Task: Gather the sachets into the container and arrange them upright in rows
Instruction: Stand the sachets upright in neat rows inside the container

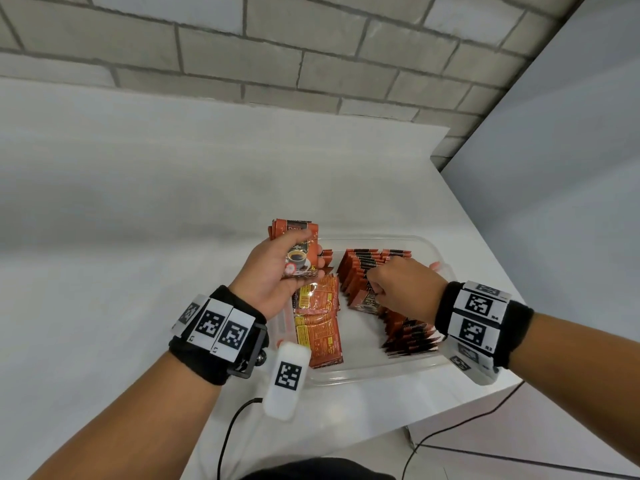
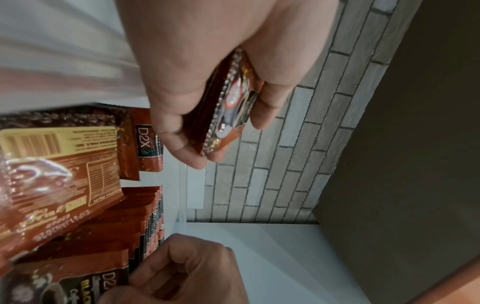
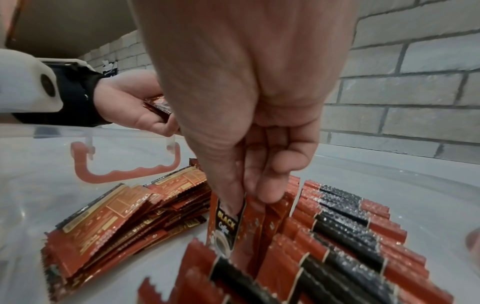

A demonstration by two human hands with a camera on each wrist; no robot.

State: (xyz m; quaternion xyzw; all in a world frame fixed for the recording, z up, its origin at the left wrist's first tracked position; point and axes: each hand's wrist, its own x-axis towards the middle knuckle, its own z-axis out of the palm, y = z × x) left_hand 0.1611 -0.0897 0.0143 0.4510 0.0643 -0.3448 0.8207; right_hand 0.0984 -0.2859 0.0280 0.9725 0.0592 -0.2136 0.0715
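Observation:
A clear plastic container [image 1: 426, 367] sits on the white table. My left hand [image 1: 277, 271] grips a small stack of orange-brown coffee sachets [image 1: 301, 251] above the container's left side; the same stack [image 2: 228, 107] shows edge-on in the left wrist view. My right hand [image 1: 394, 285] pinches one sachet [image 3: 228, 222] by its top, standing in a gap of the upright row [image 1: 360, 268]. More upright sachets [image 3: 345, 246] fill the right side. A loose flat pile [image 1: 320, 327] lies at the container's left.
The container's red clip handle [image 3: 124, 170] shows through its left wall. The table's right edge [image 1: 485, 237] runs close beside the container, with a grey panel beyond. A brick wall stands behind. Black cables [image 1: 228, 434] hang off the near edge.

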